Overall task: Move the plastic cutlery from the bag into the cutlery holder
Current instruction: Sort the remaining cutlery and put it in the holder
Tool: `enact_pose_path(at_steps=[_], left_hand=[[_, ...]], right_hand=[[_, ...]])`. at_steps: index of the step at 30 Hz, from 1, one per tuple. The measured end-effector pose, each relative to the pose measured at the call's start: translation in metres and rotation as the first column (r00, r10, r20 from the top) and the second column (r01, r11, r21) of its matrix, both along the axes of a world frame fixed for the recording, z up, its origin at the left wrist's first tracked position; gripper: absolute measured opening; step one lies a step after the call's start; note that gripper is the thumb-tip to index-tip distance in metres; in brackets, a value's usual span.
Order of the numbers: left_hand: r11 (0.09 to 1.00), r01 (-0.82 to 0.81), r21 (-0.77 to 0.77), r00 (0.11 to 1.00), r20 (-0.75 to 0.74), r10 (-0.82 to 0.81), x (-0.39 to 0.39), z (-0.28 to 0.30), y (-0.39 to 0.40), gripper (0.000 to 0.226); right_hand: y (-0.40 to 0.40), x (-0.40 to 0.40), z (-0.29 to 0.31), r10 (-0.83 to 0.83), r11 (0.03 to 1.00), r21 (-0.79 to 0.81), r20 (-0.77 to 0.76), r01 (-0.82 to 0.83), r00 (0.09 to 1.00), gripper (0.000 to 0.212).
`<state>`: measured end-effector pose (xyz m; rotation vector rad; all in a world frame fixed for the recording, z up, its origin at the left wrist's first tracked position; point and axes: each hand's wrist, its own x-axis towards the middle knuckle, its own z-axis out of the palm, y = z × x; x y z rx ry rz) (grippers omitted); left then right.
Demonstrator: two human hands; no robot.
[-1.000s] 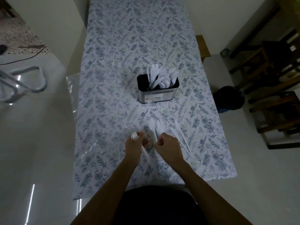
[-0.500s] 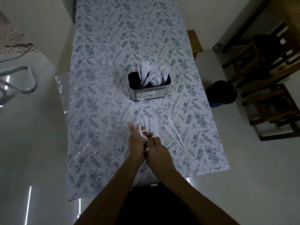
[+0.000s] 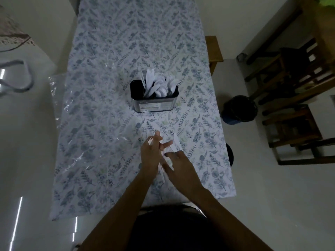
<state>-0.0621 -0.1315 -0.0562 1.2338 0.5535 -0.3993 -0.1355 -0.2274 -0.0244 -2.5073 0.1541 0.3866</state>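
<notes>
Where the floral cloth drapes over the left edge of the counter (image 3: 101, 51), a sheet of clear plastic (image 3: 76, 113) lies crumpled across it, catching the light. Right of that, near the front of the counter, the left hand (image 3: 149, 156) is raised with its thumb pointing away from the person and its fingers closed around a white plastic fork (image 3: 150, 142); the tines poke out above the hand and the handle shows below it, slanting toward the person. Well beyond the hands, about mid-counter, stands the black cutlery holder (image 3: 154, 104), upright, with white plastic cutlery (image 3: 159, 86) bunched in its right part, handles down. Just beside the left hand, the right hand (image 3: 179, 165) hovers with fingers loosely spread, index finger reaching toward the fork handle; it grips nothing that can be made out. More loose white cutlery (image 3: 176, 142) lies on the cloth just beyond the right hand, partly blurred. Off the counter to the right, a dark bin (image 3: 239, 109) sits on the floor.
</notes>
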Motion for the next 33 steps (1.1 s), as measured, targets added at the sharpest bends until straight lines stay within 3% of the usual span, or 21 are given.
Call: enact_pose_path(at_steps=[2, 3, 7, 10, 13, 15, 20, 27, 30, 31, 33], left_hand=[[0.996, 0.090, 0.012, 0.988, 0.123, -0.091, 0.010, 0.015, -0.004, 0.036], [0.990, 0.141, 0.029, 0.972, 0.186, -0.144, 0.018, 0.026, -0.008, 0.036], [0.941, 0.320, 0.113, 0.865, 0.371, -0.339, 0.063, 0.081, -0.028, 0.026], [0.907, 0.367, 0.204, 0.770, 0.480, -0.420, 0.112, 0.122, -0.043, 0.016], [0.810, 0.288, 0.510, 0.605, 0.559, -0.567, 0.162, 0.149, -0.045, 0.019], [0.728, 0.193, 0.658, 0.553, 0.540, -0.635, 0.184, 0.156, -0.038, 0.020], [0.583, 0.134, 0.801, 0.440, 0.479, -0.759, 0.202, 0.142, -0.030, 0.013], [0.461, 0.069, 0.885, 0.484, 0.374, -0.791, 0.199, 0.105, -0.029, 0.016], [0.221, -0.037, 0.975, 0.489, 0.210, -0.847, 0.192, 0.092, -0.030, 0.060], [0.196, -0.060, 0.979, 0.505, 0.199, -0.840, 0.189, 0.087, -0.029, 0.075], [0.267, -0.125, 0.956, 0.542, 0.291, -0.788, 0.174, 0.081, -0.023, 0.080]], right_hand=[[-0.021, 0.014, 0.015, -0.081, 0.941, 0.320, -0.096, 0.108, 0.992, 0.019], [-0.031, 0.024, 0.021, -0.062, 0.913, 0.394, -0.108, 0.100, 0.992, 0.013], [-0.065, 0.077, 0.049, -0.032, 0.871, 0.490, -0.024, 0.039, 0.999, 0.019], [-0.085, 0.127, 0.083, -0.011, 0.867, 0.496, 0.118, -0.050, 0.993, 0.034], [-0.100, 0.176, 0.091, -0.136, 0.872, 0.490, 0.287, -0.023, 0.948, 0.038], [-0.103, 0.201, 0.080, -0.185, 0.906, 0.423, 0.380, 0.007, 0.906, 0.035], [-0.100, 0.227, 0.038, -0.203, 0.946, 0.315, 0.398, 0.074, 0.895, 0.028], [-0.093, 0.224, 0.011, -0.174, 0.960, 0.270, 0.383, 0.070, 0.907, 0.021], [-0.093, 0.219, 0.006, -0.205, 0.957, 0.273, 0.389, 0.101, 0.898, 0.036], [-0.095, 0.213, 0.003, -0.235, 0.954, 0.267, 0.389, 0.135, 0.891, 0.042], [-0.098, 0.190, -0.008, -0.298, 0.943, 0.263, 0.383, 0.206, 0.874, 0.046]])
